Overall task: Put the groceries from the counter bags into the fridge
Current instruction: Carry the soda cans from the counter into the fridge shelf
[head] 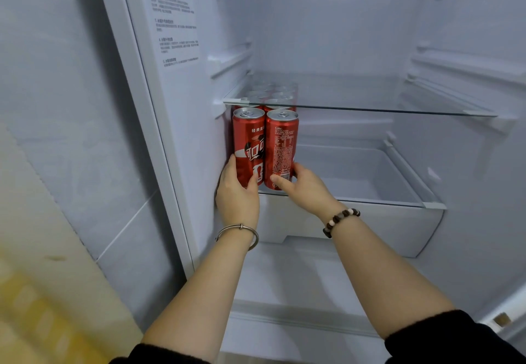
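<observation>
Forearms enter from the bottom edge, dark sleeves pushed back, a metal bangle (238, 235) on the left wrist and a beaded bracelet (340, 220) on the right. The left hand (236, 193) is wrapped around the base of the left front can (248, 144), thumb across its face; the right hand (306, 186) is closed on the lower part of the right front can (281, 147), thumb in front and fingers behind. Both red cola cans stand upright, touching side by side, at the front left corner of the lower glass shelf (370, 200), hard against the fridge's left inner wall (182, 124). Behind them more cans of the same kind stand in two rows running back; their tops show through the upper glass shelf (398, 110), but the count cannot be fixed because glass and reflection blur them. Judgement: the drinks are close to stowed, these two being the last of that block to be seated, and neither hand has let go. The rest of the compartment is bare, including the clear drawer (355, 230) beneath the lower shelf, so most of the loading looks outstanding. The worktop and its bags are out of frame, so what remains to carry cannot be assessed. The printed label on the left wall is too small to read, and the yellow area at lower left is blurred beyond identification.
</observation>
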Tool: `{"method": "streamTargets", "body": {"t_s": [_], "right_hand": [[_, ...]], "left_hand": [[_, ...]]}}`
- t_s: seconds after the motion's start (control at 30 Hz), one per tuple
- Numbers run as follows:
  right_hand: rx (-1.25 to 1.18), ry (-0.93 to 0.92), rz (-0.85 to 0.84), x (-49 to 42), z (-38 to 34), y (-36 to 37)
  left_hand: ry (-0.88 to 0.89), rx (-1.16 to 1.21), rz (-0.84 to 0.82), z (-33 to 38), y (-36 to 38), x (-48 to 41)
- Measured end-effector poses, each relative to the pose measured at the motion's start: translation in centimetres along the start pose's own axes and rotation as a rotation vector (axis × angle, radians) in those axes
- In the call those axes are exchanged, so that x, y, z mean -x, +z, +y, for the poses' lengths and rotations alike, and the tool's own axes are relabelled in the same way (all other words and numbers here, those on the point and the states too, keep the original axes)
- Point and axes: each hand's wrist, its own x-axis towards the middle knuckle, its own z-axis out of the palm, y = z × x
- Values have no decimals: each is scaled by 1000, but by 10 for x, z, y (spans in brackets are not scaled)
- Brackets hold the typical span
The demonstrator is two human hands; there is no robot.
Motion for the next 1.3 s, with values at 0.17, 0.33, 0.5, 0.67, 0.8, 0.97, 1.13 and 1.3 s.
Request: {"method": "streamTargets", "body": {"t_s": [0.17, 0.33, 0.5, 0.67, 0.8, 0.97, 1.13, 1.3], "right_hand": [[42, 11, 145, 5, -1, 5], [339, -60, 346, 52, 21, 15], [615, -42, 431, 106, 59, 24], [648, 206, 383, 165, 91, 21], [644, 298, 443, 217, 110, 22], [632, 503, 487, 288, 132, 13], [607, 708, 565, 364, 147, 1], [619, 852, 688, 444, 153, -23]], "left_hand": [[63, -62, -8, 9, -6, 9], [245, -240, -133, 6, -14, 38], [504, -526, -369, 3, -17, 72], [531, -701, -746, 9, -20, 115], [579, -720, -930, 12, -6, 157], [668, -627, -1112, 14, 11, 219], [816, -584, -1232, 36, 23, 280], [967, -442, -1344, 84, 30, 345]]}}
